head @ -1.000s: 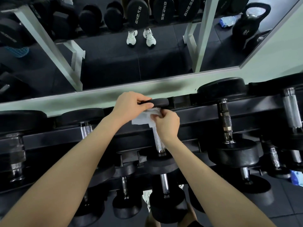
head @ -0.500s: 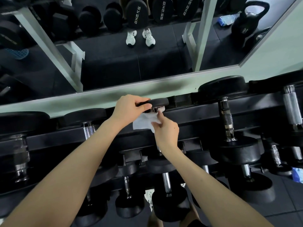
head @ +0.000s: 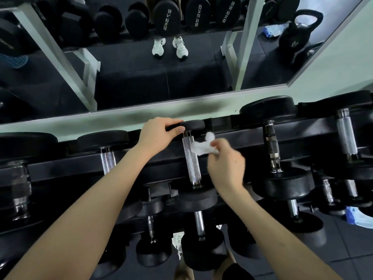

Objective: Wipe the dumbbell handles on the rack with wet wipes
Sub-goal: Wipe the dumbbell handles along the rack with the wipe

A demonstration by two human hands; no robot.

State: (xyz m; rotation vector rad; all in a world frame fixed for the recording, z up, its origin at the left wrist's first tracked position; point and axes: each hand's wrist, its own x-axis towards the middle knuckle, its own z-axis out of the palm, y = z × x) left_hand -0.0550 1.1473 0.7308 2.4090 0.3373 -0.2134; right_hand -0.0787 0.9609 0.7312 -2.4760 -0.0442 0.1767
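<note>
The left hand (head: 159, 134) is gripping a dumbbell head (head: 193, 125); the right hand (head: 226, 164) is pinching a wet wipe (head: 202, 148) at the handle's (head: 190, 158) three o'clock.

Right hand (head: 226, 164) and the wet wipe (head: 201, 147) it pinches are motion-blurred; left hand (head: 159, 133) covers part of the dumbbell head (head: 194, 124) it grips; blue item (head: 361, 218), unidentifiable, is cut off at the right edge.

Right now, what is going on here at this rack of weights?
A person is cleaning dumbbells on a rack. The left hand grips the far end of one dumbbell, as if to steady it. The right hand pinches a crumpled white wipe just to the right of that dumbbell's bare metal handle; whether the wipe touches the handle is hard to tell.
</note>
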